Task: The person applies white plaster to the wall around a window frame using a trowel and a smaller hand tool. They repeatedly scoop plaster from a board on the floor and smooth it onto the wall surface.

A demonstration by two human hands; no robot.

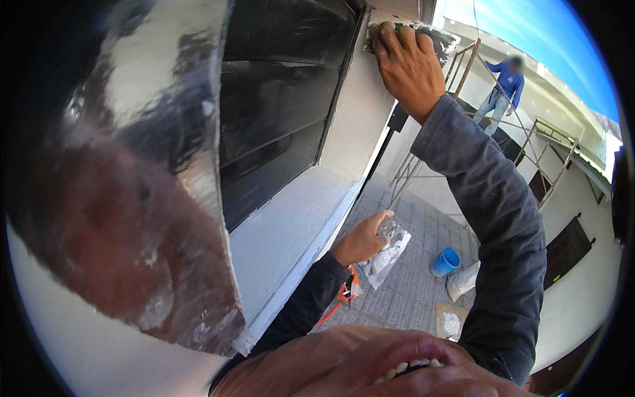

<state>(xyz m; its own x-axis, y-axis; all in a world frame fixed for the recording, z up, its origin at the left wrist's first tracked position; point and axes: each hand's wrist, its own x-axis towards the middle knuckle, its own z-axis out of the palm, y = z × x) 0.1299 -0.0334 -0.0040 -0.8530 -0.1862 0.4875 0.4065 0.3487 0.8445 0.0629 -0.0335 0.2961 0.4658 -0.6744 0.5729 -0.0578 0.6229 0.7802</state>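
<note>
My right hand (pixel 411 76) is raised at the top of the white wall edge (pixel 354 132) beside a dark window (pixel 278 106), its fingers gripping a flat trowel (pixel 444 47) smeared with white paste. Lower down, my left hand (pixel 360 241) is closed on a putty-loaded metal plate (pixel 391 258), held out past the pale sill (pixel 271 208). A large reflective metal sheet (pixel 152 79) with white smears fills the left of the view, very close to the camera.
A co-worker (pixel 508 86) in blue stands on metal scaffolding (pixel 476 49) at upper right. On the paved ground (pixel 364 308) below are a blue bucket (pixel 444 263), a pale sack (pixel 463 284), an orange item (pixel 352 274) with a cord, and a board (pixel 452 323) with white material.
</note>
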